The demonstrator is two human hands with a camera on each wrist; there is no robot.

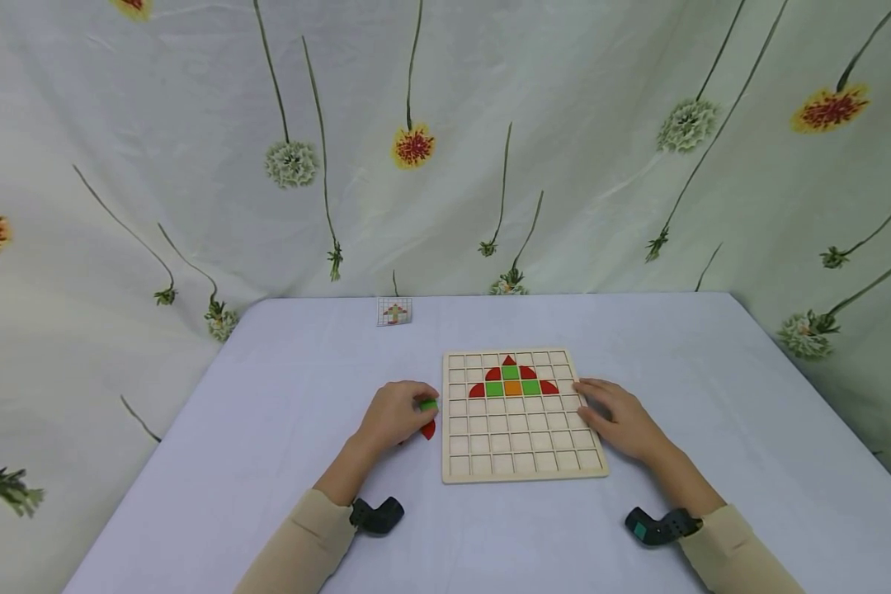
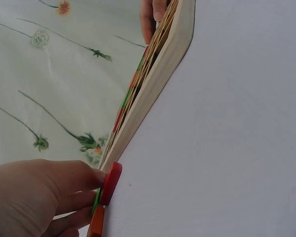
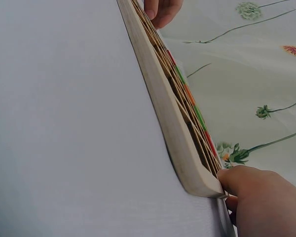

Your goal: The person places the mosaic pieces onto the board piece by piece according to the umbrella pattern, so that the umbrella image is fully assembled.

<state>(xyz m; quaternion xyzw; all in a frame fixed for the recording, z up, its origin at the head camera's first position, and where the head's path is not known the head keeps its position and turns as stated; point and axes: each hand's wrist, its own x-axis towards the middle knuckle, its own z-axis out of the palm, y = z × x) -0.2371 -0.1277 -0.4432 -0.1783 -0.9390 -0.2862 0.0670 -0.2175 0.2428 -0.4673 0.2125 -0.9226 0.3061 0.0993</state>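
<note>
On the table lies a square wooden grid board [image 1: 520, 441], its upper cells filled with a stepped shape of red, green and orange tiles. Just off the board's left edge my left hand [image 1: 393, 412] has a green tile [image 1: 428, 405] between its thumb and index finger. Against that thumb is a red tile [image 2: 111, 183] with a rounded side, and an orange tile [image 2: 96, 222] shows below it in the left wrist view. My right hand [image 1: 622, 417] rests at the board's right edge, fingers and thumb spread apart and touching the rim; it holds no tile.
A small card [image 1: 394, 311] printed with a gridded coloured figure lies at the table's far edge, left of the board. A white cloth covers the table [image 1: 304, 355]. Behind it hangs a flower-printed curtain [image 1: 601, 165]. Each wrist wears a black camera band [image 1: 377, 517].
</note>
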